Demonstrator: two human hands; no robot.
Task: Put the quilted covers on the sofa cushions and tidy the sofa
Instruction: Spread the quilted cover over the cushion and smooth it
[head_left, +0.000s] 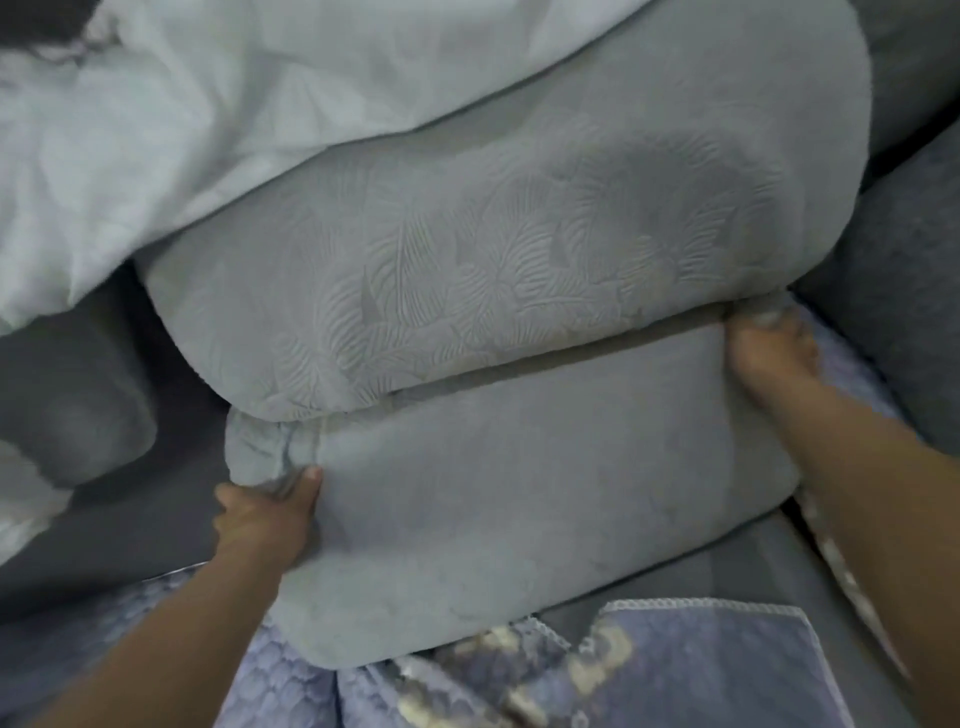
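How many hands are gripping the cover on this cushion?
2. The left hand pinches bunched cover fabric at the near-left corner of the cushion; the right hand grips the cover edge at the right side.

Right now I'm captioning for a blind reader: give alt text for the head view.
Both hands pull a leaf-quilted grey cover over a grey cushion: the left hand grips its bunched corner, the right hand grips the opposite edge. A pale sheet lies behind, on a dark sofa.

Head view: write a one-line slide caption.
Both hands, left and right, grip the leaf-patterned cover's hem on a grey cushion.
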